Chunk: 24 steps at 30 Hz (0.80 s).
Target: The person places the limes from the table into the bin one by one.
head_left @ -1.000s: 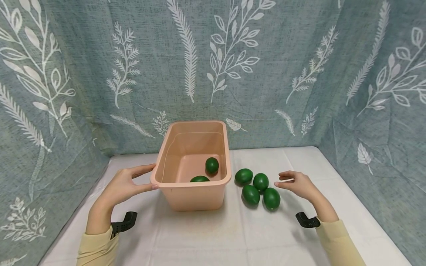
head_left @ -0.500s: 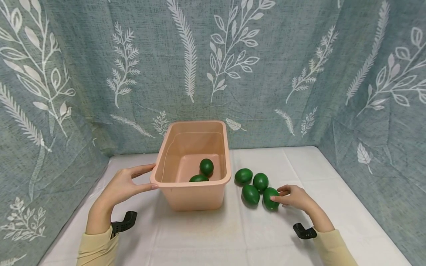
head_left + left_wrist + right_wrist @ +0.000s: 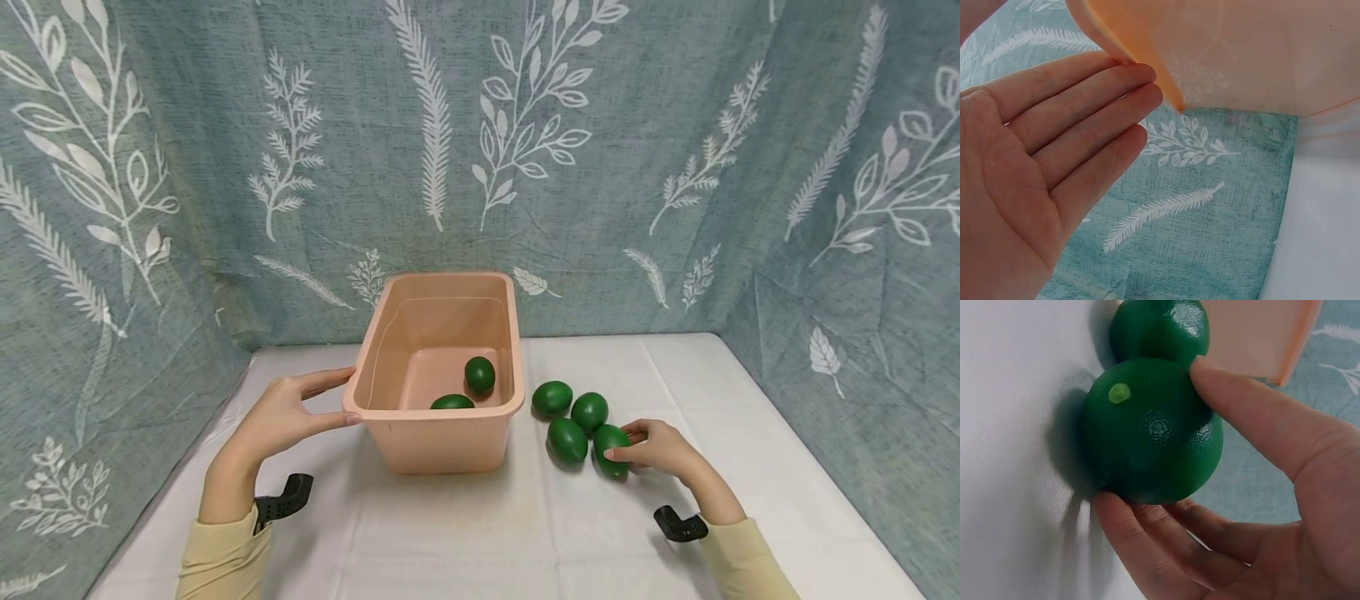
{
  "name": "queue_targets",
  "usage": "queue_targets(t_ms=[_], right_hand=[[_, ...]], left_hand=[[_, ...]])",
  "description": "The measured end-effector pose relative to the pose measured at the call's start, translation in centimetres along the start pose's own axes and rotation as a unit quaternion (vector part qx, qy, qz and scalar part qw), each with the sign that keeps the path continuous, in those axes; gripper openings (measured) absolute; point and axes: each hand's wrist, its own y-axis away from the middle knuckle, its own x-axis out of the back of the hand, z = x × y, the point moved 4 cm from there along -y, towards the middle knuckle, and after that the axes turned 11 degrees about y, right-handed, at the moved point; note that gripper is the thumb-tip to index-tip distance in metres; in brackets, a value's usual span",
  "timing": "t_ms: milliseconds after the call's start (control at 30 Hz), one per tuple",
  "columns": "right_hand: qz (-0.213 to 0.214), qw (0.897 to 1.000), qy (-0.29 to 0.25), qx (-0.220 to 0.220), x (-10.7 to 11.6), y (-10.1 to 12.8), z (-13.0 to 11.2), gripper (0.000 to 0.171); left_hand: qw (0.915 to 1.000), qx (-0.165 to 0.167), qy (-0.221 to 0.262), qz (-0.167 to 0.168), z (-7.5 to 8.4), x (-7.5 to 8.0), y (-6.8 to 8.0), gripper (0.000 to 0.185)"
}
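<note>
Right hand [image 3: 654, 450]: grasping a green fruit [image 3: 612, 448], thumb on one side and fingers curling under the other, the fruit lying on the white desk [image 3: 750, 433] toward its right half. The right wrist view is showing the same fruit [image 3: 1150, 431] pinched between thumb and fingers [image 3: 1147, 550], a second fruit touching it just behind.

Three more green fruits [image 3: 567, 440] are lying in a cluster just left of the held one, between it and the tub.

Left hand [image 3: 288, 410]: fingers straight and relaxed, fingertips resting against the left rim of a peach plastic tub [image 3: 435, 442], clasping nothing.

The tub is standing near the middle of the desk toward its back edge, holding two green fruits [image 3: 479, 374] on its floor.

Leaf-patterned teal curtain [image 3: 480, 150] is hanging behind and at both sides of the desk.
</note>
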Motion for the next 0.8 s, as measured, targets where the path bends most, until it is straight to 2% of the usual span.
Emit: queue_targets(t_ms=[467,800], right_hand=[[-0.015,0.999,-0.046,-0.002,0.2,0.2,0.1,0.073],[-0.010,0.999,-0.044,-0.010,0.9,0.5,0.6,0.071]], left_hand=[[1.0000,-0.004,0.000,-0.003,0.0,0.0,0.0,0.067],[1.0000,0.001,0.001,-0.008,0.0,0.0,-0.1,0.067]])
